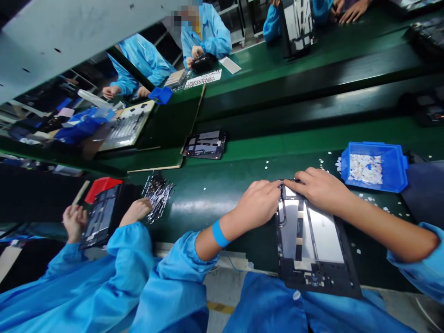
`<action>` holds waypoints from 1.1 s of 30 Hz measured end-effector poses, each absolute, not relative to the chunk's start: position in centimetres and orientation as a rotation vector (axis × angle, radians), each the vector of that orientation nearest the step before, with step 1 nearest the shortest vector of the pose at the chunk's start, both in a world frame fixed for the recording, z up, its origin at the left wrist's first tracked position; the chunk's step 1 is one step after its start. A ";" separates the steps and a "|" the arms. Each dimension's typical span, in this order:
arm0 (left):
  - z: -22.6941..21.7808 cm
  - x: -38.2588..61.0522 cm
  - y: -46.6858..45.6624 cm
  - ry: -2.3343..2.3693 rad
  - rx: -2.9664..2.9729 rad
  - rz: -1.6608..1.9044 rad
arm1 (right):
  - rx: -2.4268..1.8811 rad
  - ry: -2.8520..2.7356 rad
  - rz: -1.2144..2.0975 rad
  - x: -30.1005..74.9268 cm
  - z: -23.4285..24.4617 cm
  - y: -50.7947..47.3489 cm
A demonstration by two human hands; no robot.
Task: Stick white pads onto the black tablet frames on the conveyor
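Observation:
An opened tablet (324,236) lies in front of me with its inside up: silver panels, a dark middle strip and a black frame. Its near end reaches past the table's front edge. At the far left corner, my left hand (258,201) is closed, with the fingertips pinched together at the tablet's edge. My right hand (321,187) is beside it, fingers bent and index fingertip pressed down on the same far end. The two hands' fingertips almost meet. Whatever small part is between them is hidden. A blue band circles my left wrist.
To the right, a blue bin (395,166) holds small white pieces, with more scattered around. Another tablet (205,144) lies farther back. At left, a co-worker's hand (137,210) touches a pile of thin strips (157,196). Other people sit across the green table (239,166).

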State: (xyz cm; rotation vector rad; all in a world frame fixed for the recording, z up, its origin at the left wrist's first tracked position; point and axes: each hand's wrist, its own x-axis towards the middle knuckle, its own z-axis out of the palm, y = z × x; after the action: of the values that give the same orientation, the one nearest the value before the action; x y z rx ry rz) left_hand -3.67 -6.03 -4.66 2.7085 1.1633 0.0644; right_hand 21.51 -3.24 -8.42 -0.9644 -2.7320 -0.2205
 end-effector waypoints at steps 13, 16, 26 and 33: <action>-2.8 -3.0 -4.1 1.234 2.479 0.101 | -0.889 -2.750 -0.256 21.7 -8.6 -3.1; -2.6 -3.3 -4.4 1.271 2.499 0.058 | -0.878 -2.756 -0.256 21.7 -8.5 -3.1; -4.1 -2.9 -1.2 1.245 2.060 0.265 | -0.847 -2.759 -0.237 21.7 -8.7 -3.0; -5.4 -2.0 -0.3 1.290 2.024 0.233 | -0.862 -2.742 -0.226 21.6 -8.9 -3.0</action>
State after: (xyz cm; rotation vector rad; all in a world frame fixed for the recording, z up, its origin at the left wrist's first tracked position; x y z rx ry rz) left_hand -2.03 -0.28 -5.40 2.0243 1.2904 0.2332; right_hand 21.57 -3.00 -8.91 -0.8617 -2.7418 -0.2261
